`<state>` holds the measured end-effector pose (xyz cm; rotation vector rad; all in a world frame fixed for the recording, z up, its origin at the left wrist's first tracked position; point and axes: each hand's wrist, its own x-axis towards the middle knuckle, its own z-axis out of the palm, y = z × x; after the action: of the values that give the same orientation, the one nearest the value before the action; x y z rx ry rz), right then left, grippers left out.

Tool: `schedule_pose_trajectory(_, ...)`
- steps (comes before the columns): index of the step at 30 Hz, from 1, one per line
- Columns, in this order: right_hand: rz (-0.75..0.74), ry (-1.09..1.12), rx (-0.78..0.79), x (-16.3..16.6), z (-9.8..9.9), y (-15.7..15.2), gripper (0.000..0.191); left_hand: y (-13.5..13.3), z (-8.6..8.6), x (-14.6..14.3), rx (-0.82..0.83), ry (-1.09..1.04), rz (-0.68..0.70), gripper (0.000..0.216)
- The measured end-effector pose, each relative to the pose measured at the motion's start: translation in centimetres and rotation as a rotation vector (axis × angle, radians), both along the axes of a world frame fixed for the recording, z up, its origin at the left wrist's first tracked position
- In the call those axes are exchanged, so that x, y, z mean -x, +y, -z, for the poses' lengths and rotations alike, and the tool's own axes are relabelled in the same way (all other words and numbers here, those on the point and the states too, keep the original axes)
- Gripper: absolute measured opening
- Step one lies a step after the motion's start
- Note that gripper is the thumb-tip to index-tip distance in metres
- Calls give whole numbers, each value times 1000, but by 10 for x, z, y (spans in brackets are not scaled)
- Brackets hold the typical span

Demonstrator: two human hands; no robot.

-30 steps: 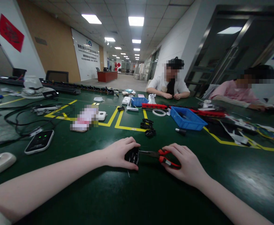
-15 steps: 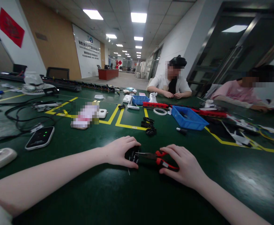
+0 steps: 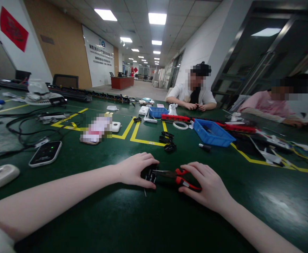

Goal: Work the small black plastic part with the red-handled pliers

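Note:
My left hand (image 3: 138, 171) is closed around a small black part (image 3: 150, 174) with pale metallic strips, held low over the green table (image 3: 148, 221). A thin light pin or wire pokes out below it. In my right hand (image 3: 209, 184) is a pair of long-nose pliers (image 3: 181, 179) with red and black handles. The handles stand apart, fingers and thumb around them. The pliers' tips point left and reach the black part's right side; whether they grip anything there is too small to tell. Several similar black pieces (image 3: 167, 140) lie beyond my hands.
A blue bin (image 3: 213, 133) stands at the right, a dark cylinder (image 3: 204, 147) before it. To the left lie a phone (image 3: 96, 130), a black-faced device (image 3: 45, 154), a white rounded object (image 3: 1, 176) and black cables (image 3: 17, 123). Two people (image 3: 192, 89) sit across and at the right.
Almost nothing differs. Both hands, the black part and the pliers keep nearly the same positions; the whole view has shifted very slightly.

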<state>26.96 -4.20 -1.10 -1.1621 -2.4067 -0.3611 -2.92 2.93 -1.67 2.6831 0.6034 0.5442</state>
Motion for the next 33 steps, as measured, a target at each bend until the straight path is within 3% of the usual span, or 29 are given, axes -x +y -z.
schedule_pose_trajectory(33,-21,-3,-40,0,1,1,48,1,0,1,-13,19,-4,75)
